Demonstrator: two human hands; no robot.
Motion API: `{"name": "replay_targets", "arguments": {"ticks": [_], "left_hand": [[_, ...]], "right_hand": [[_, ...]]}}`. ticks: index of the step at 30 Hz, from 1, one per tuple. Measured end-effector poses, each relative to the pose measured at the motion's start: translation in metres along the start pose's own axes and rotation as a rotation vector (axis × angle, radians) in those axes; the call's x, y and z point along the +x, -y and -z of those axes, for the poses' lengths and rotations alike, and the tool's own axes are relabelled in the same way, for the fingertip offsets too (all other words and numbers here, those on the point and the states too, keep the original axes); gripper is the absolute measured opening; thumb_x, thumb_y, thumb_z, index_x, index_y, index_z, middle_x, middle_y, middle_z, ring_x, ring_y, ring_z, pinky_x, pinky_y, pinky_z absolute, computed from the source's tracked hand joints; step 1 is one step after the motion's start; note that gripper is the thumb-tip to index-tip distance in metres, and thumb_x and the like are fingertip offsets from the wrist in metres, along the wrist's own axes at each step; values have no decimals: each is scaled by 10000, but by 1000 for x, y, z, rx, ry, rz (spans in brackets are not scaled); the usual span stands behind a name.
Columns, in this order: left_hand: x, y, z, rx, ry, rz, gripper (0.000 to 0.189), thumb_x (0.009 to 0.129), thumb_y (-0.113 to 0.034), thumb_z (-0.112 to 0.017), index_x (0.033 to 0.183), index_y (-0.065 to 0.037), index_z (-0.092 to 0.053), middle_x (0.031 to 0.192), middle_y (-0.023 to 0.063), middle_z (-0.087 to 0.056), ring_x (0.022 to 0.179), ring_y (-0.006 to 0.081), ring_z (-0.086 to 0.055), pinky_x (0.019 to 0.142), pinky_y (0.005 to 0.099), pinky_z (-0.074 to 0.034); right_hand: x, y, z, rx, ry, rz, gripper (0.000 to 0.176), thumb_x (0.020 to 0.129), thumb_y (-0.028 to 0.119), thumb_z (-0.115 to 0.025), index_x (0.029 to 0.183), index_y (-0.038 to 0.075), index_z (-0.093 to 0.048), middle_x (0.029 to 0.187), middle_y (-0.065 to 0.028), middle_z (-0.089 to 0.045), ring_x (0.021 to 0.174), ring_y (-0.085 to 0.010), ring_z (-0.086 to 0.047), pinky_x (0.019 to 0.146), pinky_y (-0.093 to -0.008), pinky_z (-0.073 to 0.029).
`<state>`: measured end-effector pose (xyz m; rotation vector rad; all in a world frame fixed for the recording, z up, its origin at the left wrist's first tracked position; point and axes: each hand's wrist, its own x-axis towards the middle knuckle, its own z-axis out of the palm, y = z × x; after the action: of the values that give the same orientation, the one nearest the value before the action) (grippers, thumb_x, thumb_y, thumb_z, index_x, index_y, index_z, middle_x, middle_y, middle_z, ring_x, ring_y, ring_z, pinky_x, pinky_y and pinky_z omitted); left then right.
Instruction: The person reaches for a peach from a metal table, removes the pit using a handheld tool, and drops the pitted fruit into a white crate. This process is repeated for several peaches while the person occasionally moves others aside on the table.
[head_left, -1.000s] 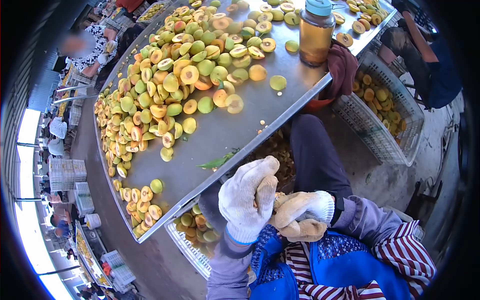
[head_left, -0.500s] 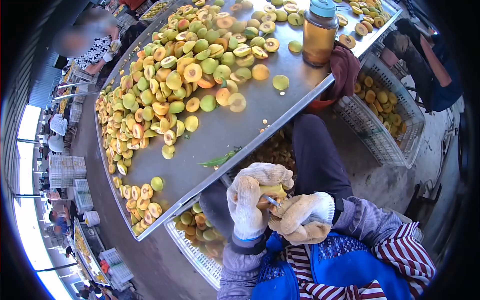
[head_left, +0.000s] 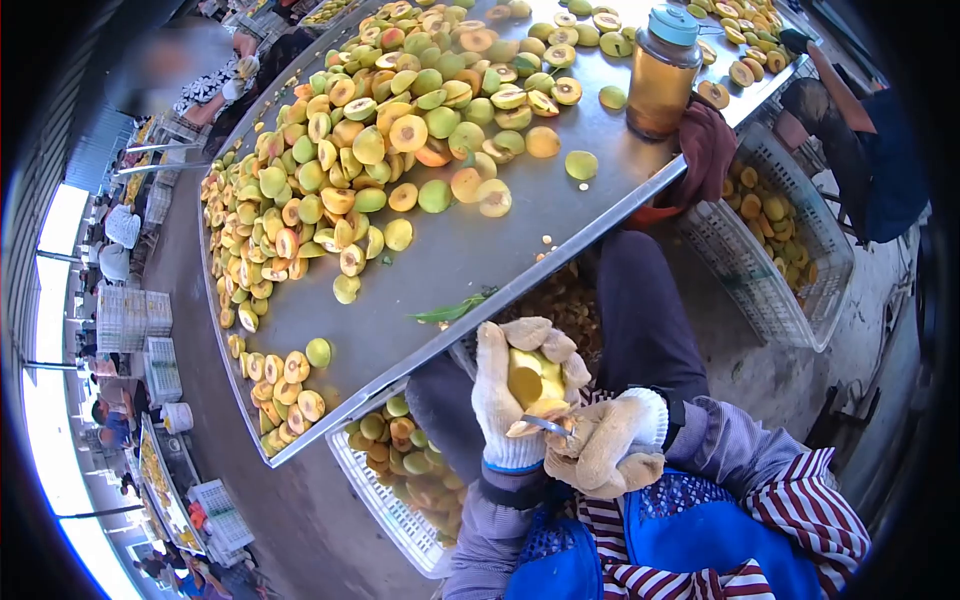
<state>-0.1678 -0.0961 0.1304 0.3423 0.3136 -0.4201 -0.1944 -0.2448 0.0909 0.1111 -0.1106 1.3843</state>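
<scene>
My left hand (head_left: 494, 398), in a white knit glove, is closed around a yellow-green peach half (head_left: 528, 376). Below it, a cut piece of peach (head_left: 541, 408) lies against the palm, with the metal blade at its flesh. My gloved right hand (head_left: 612, 447) grips a small curved metal blade (head_left: 548, 425), whose handle is hidden in the fingers. Both hands are together above my lap, just off the table edge. On the metal table (head_left: 420, 270), many halved peaches (head_left: 340, 190) are heaped, some cut side up.
A bottle of amber liquid (head_left: 662, 80) and a dark red cloth (head_left: 705, 150) sit at the table's right edge. Crates of peach halves stand at lower left (head_left: 385, 510) and right (head_left: 770, 285). A leaf (head_left: 450, 308) lies near the front edge. Other people work nearby.
My left hand has turned and opened out, so the peach half's yellow-green side shows more. The blade has moved slightly down with the cut piece. The view has shifted slightly.
</scene>
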Motion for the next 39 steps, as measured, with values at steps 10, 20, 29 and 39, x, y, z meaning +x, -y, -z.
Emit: {"name": "replay_targets", "arguments": {"ticks": [10, 20, 29, 39], "left_hand": [[-71, -120, 119, 2291, -732, -605, 304, 916, -326, -602, 1095, -107, -713, 1134, 133, -675, 1155, 279, -564, 967, 370, -450], [103, -149, 125, 2652, -298, -101, 251, 797, -287, -665, 1002, -143, -684, 1066, 106, -686, 1000, 316, -642, 858, 433, -509], [63, -120, 16, 1815, 290, 342, 492, 906, -272, -678, 1327, -45, -565, 1221, 106, -662, 1094, 178, -630, 957, 300, -476], [265, -69, -18, 2447, 390, -670, 667, 862, -383, -679, 1395, -44, -467, 1464, 195, -439, 1378, 350, -385, 1128, 423, -334]], "right_hand": [[-9, 19, -9, -214, -321, -91, 177, 962, 198, -611, 918, 29, -577, 739, -68, -590, 523, -107, -557, 418, -219, -442], [-22, 16, 13, -103, -480, -115, 326, 968, 328, -579, 969, 3, -583, 723, -80, -601, 546, -126, -594, 427, -218, -462], [-63, 59, 29, -633, -901, 219, 280, 952, 259, -607, 805, 21, -605, 562, -66, -605, 430, -137, -594, 365, -222, -468], [-75, 79, 28, -593, -904, 146, 276, 928, 307, -614, 821, 54, -590, 564, -40, -563, 435, -106, -527, 397, -226, -398]]}}
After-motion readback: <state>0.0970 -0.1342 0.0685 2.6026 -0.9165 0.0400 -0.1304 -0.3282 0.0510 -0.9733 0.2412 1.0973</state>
